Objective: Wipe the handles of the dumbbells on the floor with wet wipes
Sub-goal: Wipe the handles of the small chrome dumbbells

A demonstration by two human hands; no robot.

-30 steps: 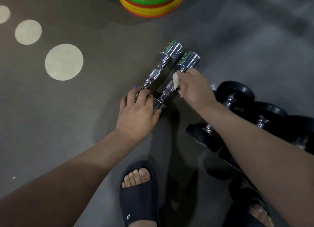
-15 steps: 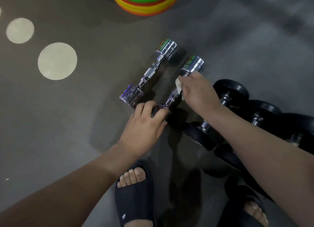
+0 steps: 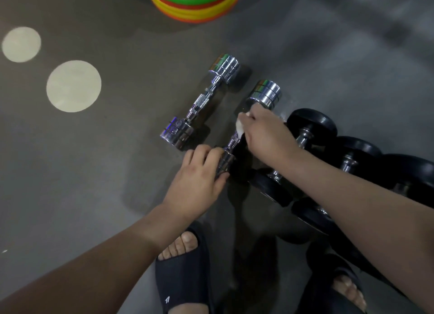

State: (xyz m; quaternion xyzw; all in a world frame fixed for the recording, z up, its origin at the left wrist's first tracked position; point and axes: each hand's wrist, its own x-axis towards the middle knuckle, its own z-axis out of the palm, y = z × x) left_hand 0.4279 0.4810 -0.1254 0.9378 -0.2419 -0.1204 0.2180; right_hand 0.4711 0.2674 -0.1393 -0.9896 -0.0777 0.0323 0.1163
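On the grey floor (image 3: 94,172) a chrome dumbbell (image 3: 265,94) lay slantwise, its far head pointing up and to the right and its near head towards the person. The floor was dull and smooth-looking, marked with two pale round spots (image 3: 73,85) off to the left; further away the ground was blurred and darker.

Just to the left of that dumbbell lay a second chrome dumbbell (image 3: 202,101), roughly parallel to it and apart from both hands, with a knurled grip at the middle of its bar. To the right, black dumbbells (image 3: 312,123) were crowded together in a row, partly hidden under the right forearm. At the top edge stood a stack of bright discs (image 3: 195,1) in orange, yellow and green. Near the bottom edge, two feet in dark slippers (image 3: 180,278) stood on the floor.

The hands were apart, one at each end of the dumbbell's handle (image 3: 232,142). The left hand (image 3: 199,177) curled over the near head and gripped it. The right hand (image 3: 265,135) came in from the right, its fingers closed on a white wet wipe (image 3: 239,125) pressed against the upper part of the handle, just below the far head. Between the two hands a short stretch of bare handle showed.
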